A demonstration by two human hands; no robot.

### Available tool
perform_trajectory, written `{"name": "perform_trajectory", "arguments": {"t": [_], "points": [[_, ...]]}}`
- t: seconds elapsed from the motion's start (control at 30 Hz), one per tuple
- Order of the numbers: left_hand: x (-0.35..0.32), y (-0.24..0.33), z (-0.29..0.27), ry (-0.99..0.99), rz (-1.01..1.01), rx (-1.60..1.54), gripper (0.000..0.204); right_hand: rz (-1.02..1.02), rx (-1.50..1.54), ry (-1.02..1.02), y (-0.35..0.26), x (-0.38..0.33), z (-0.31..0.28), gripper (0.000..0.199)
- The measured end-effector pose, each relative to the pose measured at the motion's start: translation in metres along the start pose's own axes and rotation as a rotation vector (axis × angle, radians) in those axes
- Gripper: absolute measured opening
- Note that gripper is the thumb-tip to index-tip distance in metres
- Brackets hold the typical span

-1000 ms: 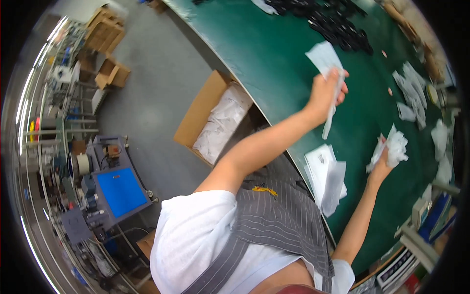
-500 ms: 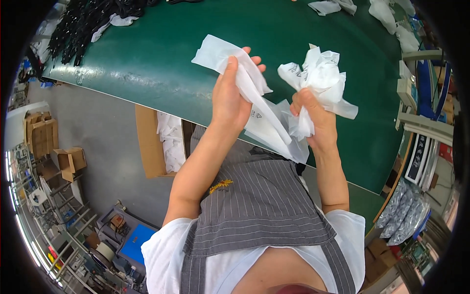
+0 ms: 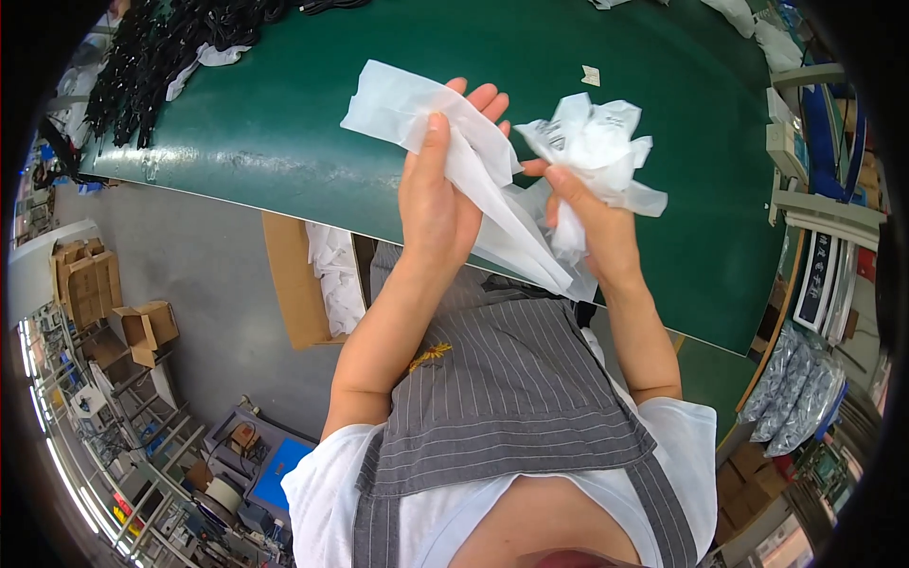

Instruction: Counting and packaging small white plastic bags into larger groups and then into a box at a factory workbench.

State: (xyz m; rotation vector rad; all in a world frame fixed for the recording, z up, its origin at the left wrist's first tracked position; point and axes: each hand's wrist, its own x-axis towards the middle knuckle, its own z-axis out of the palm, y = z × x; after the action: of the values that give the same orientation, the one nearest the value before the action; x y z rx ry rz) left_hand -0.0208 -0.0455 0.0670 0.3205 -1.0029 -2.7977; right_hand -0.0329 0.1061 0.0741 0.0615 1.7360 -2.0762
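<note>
Long, translucent white plastic bags [image 3: 386, 106] lie across the palm of my left hand [image 3: 440, 185], pinned under its thumb while the fingers stretch out behind. Their lower ends hang down past the table's edge, in front of the apron. My right hand [image 3: 598, 222] is closed round a crumpled bunch of white plastic bags [image 3: 598, 142], which puffs out above the fist. Its index finger reaches toward the bags in my left hand. Both hands are raised over the near edge of the green table [image 3: 312, 104].
A heap of black cables [image 3: 156, 57] lies at the table's far left, with a white bag [image 3: 222, 55] beside it. A small paper slip [image 3: 591, 75] rests beyond the crumpled bunch. Below the near edge stands an open cardboard box [image 3: 286, 275] holding white pieces.
Both hands have shifted slightly left with their bags. My right index finger now points out toward the left-hand bags. The paper slip shows apart from the bunch.
</note>
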Motion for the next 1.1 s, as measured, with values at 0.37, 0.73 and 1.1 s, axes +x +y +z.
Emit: {"name": "perform_trajectory", "arguments": {"t": [0.37,0.73,1.1], "points": [[-0.016,0.005,-0.023,-0.188,-0.542,0.231,0.04,-0.352,-0.251,0.231,-0.008,0.01,-0.005,0.015],[-0.014,0.025,0.007,-0.28,0.432,1.315,0.024,-0.354,-0.156,0.146,-0.021,-0.001,0.0,0.021],[-0.004,0.028,0.005,-0.204,0.559,1.006,0.007,-0.259,-0.032,0.218,-0.03,-0.001,-0.016,0.017]]}}
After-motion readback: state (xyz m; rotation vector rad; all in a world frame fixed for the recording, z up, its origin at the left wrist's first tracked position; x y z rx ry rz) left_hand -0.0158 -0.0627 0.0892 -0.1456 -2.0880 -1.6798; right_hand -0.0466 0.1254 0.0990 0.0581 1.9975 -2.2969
